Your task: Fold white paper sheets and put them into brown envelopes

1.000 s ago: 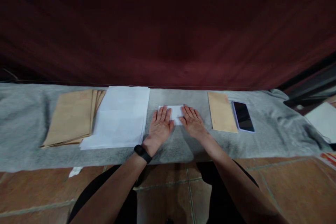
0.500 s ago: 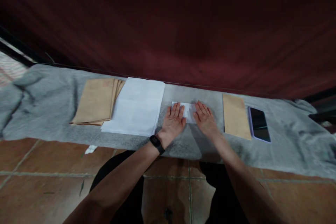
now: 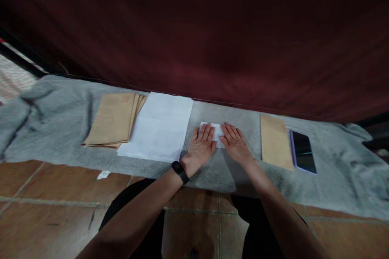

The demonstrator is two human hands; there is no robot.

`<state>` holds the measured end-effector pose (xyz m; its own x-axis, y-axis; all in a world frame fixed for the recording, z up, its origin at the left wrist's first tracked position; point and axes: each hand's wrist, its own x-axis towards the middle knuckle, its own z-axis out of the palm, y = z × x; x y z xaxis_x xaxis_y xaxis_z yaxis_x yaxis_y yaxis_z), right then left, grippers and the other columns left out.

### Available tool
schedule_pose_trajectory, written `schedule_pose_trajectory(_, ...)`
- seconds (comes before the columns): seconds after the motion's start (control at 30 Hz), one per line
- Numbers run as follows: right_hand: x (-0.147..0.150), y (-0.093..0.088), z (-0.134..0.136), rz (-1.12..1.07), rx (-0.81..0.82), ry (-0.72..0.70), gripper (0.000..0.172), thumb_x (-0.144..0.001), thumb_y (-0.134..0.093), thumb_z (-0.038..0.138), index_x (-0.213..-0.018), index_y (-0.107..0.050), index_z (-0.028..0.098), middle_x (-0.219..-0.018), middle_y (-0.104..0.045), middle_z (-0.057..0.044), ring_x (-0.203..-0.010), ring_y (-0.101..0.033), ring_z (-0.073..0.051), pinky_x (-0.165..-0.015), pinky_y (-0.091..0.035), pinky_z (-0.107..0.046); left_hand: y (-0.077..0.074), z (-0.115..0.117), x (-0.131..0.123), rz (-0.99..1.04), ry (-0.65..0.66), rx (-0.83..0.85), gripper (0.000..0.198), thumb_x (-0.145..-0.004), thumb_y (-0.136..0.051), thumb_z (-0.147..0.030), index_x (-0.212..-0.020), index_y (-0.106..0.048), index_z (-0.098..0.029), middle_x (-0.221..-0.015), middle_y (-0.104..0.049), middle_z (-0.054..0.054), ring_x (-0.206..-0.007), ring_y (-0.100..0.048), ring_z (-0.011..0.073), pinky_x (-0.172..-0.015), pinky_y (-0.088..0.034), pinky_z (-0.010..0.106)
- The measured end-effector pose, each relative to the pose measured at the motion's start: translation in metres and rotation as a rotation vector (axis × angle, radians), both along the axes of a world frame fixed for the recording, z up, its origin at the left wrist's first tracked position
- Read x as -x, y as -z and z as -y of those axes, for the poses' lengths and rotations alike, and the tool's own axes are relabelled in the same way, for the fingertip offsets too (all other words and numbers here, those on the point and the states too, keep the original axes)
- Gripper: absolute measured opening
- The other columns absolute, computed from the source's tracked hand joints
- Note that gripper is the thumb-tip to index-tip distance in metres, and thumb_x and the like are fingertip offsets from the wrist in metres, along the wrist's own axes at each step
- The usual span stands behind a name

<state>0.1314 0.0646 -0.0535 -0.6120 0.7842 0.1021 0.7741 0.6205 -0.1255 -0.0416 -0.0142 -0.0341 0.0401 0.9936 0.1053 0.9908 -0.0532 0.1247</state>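
My left hand (image 3: 201, 147), with a black band at the wrist, lies flat with fingers stretched out on a small folded white paper (image 3: 216, 130). My right hand (image 3: 236, 144) lies flat on the same paper from the right, fingers extended. The hands nearly touch and cover most of the paper. It rests on a grey cloth (image 3: 60, 129) spread over a low surface.
Left of my hands lies a stack of white sheets (image 3: 159, 127), then a pile of brown envelopes (image 3: 114, 119). To the right lie a single brown envelope (image 3: 275, 141) and a dark phone (image 3: 302, 151). A dark red curtain (image 3: 194, 32) hangs behind; brown floor tiles (image 3: 45, 190) run in front.
Both hands stay flat on the folded paper and have drawn closer together over it. The camera view has turned left and tilted slightly.
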Motion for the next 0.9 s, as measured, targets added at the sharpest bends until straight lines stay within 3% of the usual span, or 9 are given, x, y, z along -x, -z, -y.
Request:
schedule_pose_trajectory(0.17, -0.018, -0.003, -0.010, 0.018, 0.038, 0.088, 0.057, -0.107, -0.031, 0.044, -0.159, -0.033, 0.021, -0.166, -0.030, -0.007, -0.152, -0.028, -0.027, -0.123, -0.024, -0.047, 0.001, -0.002, 0.003, -0.002, -0.066, 0.017, 0.064, -0.103, -0.036, -0.046, -0.157, -0.034, -0.012, -0.166, -0.029, 0.014, -0.154, -0.025, 0.0279, -0.126, -0.020, 0.046)
schedule_pose_trajectory(0.3, -0.024, -0.003, -0.017, -0.082, 0.051, 0.099, 0.053, -0.105, -0.037, 0.041, -0.155, -0.040, 0.022, -0.161, -0.041, -0.007, -0.148, -0.035, -0.027, -0.121, -0.028, -0.047, 0.002, -0.002, 0.002, -0.011, -0.099, 0.011, 0.067, -0.103, -0.036, -0.048, -0.157, -0.034, -0.009, -0.166, -0.028, 0.017, -0.155, -0.024, 0.0294, -0.126, -0.021, 0.045)
schedule_pose_trajectory(0.47, -0.008, -0.001, -0.024, -0.303, -0.029, 0.144, 0.040, -0.098, -0.048, 0.027, -0.136, -0.056, 0.016, -0.139, -0.059, -0.015, -0.132, -0.051, -0.027, -0.114, -0.037, -0.046, 0.002, 0.000, 0.001, -0.024, -0.082, -0.025, 0.065, -0.104, -0.035, -0.048, -0.155, -0.036, -0.008, -0.164, -0.030, 0.020, -0.154, -0.026, 0.0308, -0.125, -0.022, 0.047)
schedule_pose_trajectory(0.63, 0.004, -0.007, -0.027, -0.445, -0.021, 0.259, 0.025, -0.090, -0.050, 0.017, -0.111, -0.064, 0.019, -0.112, -0.067, -0.013, -0.108, -0.061, -0.028, -0.098, -0.048, -0.043, -0.006, -0.005, 0.004, 0.021, -0.073, -0.041, 0.061, -0.104, -0.037, -0.046, -0.150, -0.045, -0.007, -0.160, -0.039, 0.021, -0.150, -0.034, 0.0338, -0.122, -0.029, 0.050)
schedule_pose_trajectory(0.77, -0.001, -0.016, -0.031, -0.655, 0.206, 0.272, 0.015, -0.086, -0.050, 0.017, -0.091, -0.062, 0.023, -0.089, -0.068, -0.006, -0.086, -0.064, -0.023, -0.082, -0.052, -0.036, -0.012, -0.018, 0.014, 0.121, -0.104, -0.107, 0.054, -0.103, -0.039, -0.032, -0.150, -0.044, -0.007, -0.158, -0.044, 0.020, -0.148, -0.039, 0.0338, -0.119, -0.035, 0.050)
schedule_pose_trajectory(0.83, -0.005, -0.018, -0.033, -0.861, 0.380, 0.285, 0.006, -0.083, -0.055, 0.024, -0.086, -0.060, 0.024, -0.080, -0.066, -0.001, -0.073, -0.063, -0.020, -0.069, -0.053, -0.032, -0.012, -0.025, 0.022, 0.186, -0.116, -0.160, 0.053, -0.100, -0.042, -0.024, -0.150, -0.043, -0.007, -0.156, -0.046, 0.020, -0.146, -0.041, 0.0331, -0.118, -0.037, 0.050)
schedule_pose_trajectory(0.9, -0.007, -0.020, -0.034, -1.010, 0.500, 0.289, 0.010, -0.081, -0.058, 0.034, -0.082, -0.057, 0.025, -0.073, -0.062, 0.002, -0.064, -0.059, -0.017, -0.058, -0.052, -0.028, -0.011, -0.032, 0.031, 0.275, -0.132, -0.184, 0.051, -0.096, -0.046, -0.019, -0.146, -0.048, -0.008, -0.147, -0.055, 0.020, -0.139, -0.050, 0.0313, -0.114, -0.043, 0.048)
